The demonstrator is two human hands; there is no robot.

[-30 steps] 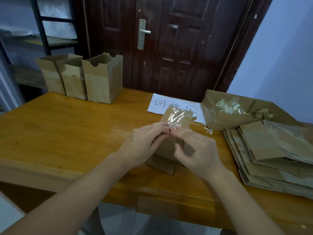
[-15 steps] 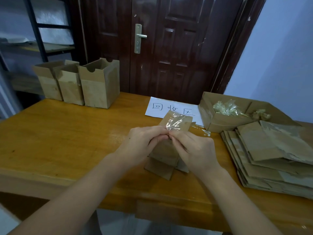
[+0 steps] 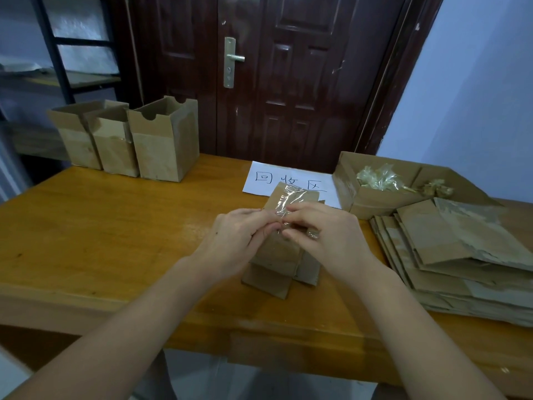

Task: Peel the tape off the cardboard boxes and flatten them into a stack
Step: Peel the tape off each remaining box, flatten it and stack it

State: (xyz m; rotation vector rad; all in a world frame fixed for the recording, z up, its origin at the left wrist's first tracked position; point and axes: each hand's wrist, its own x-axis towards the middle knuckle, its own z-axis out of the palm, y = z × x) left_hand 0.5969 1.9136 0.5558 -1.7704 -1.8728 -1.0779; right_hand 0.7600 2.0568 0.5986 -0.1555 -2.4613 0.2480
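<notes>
The box (image 3: pixel 281 246), lying at the table (image 3: pixel 115 226) middle, is held by the left hand (image 3: pixel 239 241); its tape (image 3: pixel 291 202) is pinched by the right hand (image 3: pixel 331 235). The thin tape could be torn if pulled too sharply.

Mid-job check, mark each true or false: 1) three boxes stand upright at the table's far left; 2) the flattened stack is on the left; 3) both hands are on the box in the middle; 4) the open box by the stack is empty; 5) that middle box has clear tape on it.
1. True: three upright boxes stand there.
2. False: the flattened stack lies on the right.
3. True: the left hand and right hand hold the middle box.
4. False: the open box holds crumpled tape.
5. True: clear tape covers its far end.
</notes>
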